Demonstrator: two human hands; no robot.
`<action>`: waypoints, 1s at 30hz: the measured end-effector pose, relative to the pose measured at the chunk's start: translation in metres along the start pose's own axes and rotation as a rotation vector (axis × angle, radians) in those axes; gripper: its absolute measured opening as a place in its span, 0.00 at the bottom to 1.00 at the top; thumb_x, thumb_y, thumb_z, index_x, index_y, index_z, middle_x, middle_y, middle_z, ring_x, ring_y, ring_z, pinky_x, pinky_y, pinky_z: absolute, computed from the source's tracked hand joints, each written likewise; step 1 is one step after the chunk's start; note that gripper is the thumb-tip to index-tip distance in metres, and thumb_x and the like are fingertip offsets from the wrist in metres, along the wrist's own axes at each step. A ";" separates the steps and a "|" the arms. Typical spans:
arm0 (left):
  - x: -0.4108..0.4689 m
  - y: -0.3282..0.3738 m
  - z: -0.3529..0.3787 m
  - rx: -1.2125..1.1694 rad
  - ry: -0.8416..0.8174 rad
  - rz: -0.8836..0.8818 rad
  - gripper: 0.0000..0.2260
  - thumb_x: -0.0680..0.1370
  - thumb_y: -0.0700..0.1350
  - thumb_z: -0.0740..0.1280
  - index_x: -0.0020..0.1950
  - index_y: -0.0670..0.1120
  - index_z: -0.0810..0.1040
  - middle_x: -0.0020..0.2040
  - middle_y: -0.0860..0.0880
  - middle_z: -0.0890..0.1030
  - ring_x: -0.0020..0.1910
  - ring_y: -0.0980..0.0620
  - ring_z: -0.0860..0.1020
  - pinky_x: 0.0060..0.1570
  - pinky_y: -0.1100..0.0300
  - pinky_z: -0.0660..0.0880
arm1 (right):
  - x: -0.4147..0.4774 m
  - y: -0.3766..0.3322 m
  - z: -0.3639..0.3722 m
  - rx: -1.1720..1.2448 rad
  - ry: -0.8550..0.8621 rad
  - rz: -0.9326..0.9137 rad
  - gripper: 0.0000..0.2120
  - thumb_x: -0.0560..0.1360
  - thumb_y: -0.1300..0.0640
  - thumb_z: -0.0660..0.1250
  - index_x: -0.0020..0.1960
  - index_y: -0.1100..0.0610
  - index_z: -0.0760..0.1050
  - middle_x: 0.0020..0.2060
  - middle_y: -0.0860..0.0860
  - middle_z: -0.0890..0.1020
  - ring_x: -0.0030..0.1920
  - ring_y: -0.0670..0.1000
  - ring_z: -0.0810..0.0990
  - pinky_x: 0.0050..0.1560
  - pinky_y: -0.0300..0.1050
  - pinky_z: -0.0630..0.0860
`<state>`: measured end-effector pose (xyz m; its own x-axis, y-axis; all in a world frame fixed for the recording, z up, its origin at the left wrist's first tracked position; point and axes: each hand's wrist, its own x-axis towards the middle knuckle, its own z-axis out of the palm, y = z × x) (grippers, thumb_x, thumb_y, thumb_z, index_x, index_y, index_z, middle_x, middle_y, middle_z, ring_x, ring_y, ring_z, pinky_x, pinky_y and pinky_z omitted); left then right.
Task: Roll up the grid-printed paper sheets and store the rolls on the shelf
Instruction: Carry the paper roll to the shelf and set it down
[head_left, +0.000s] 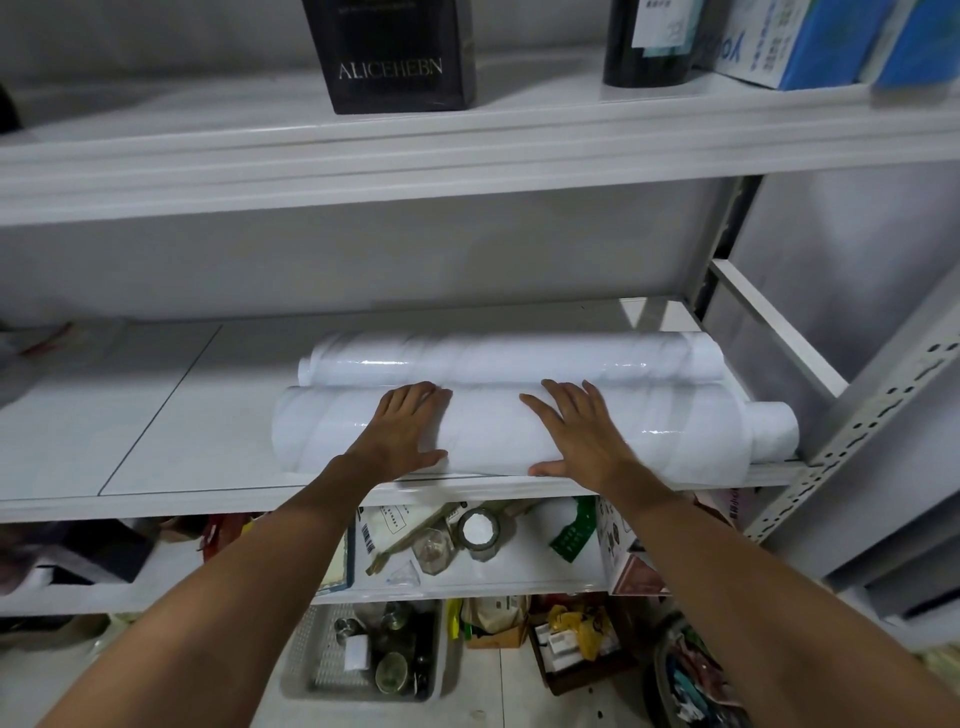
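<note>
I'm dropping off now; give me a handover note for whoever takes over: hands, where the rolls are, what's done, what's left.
Left hand: open, flat on the front roll.
Right hand: open, flat on the same roll.
Rolls: front roll lies along the middle shelf near its front edge; back roll lies close behind it.
Done: both rolls seen are rolled and shelved.
Left: probably nudge the front roll back; its right end telescopes out. Any further sheets are out of view.

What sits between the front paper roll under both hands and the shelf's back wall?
In the head view, a second white glossy paper roll lies there, against the front white roll; bare shelf board behind it.
</note>
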<state>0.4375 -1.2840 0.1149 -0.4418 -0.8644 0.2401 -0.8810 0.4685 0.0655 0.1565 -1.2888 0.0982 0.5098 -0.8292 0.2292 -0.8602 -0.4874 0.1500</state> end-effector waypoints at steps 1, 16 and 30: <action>0.000 0.000 0.000 -0.002 0.001 0.002 0.37 0.65 0.54 0.74 0.70 0.45 0.62 0.67 0.42 0.67 0.66 0.41 0.65 0.66 0.49 0.61 | 0.000 0.000 0.001 -0.006 0.004 0.003 0.48 0.60 0.32 0.71 0.71 0.55 0.62 0.65 0.62 0.71 0.62 0.63 0.72 0.66 0.64 0.64; 0.023 0.002 0.011 0.278 -0.061 -0.063 0.39 0.55 0.53 0.80 0.61 0.44 0.69 0.50 0.42 0.77 0.48 0.40 0.76 0.50 0.48 0.72 | 0.020 -0.002 0.001 -0.205 -0.065 0.091 0.46 0.61 0.42 0.75 0.74 0.52 0.59 0.58 0.58 0.75 0.54 0.60 0.75 0.64 0.61 0.65; 0.019 -0.017 0.026 0.158 -0.128 0.012 0.32 0.77 0.62 0.51 0.74 0.44 0.54 0.73 0.38 0.60 0.71 0.40 0.62 0.67 0.46 0.60 | 0.018 0.002 0.027 0.008 -0.027 0.126 0.43 0.68 0.27 0.52 0.74 0.53 0.58 0.69 0.61 0.67 0.66 0.63 0.66 0.67 0.66 0.60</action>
<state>0.4396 -1.3133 0.0930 -0.4617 -0.8797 0.1141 -0.8866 0.4534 -0.0917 0.1640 -1.3120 0.0771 0.3969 -0.8910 0.2203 -0.9177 -0.3807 0.1137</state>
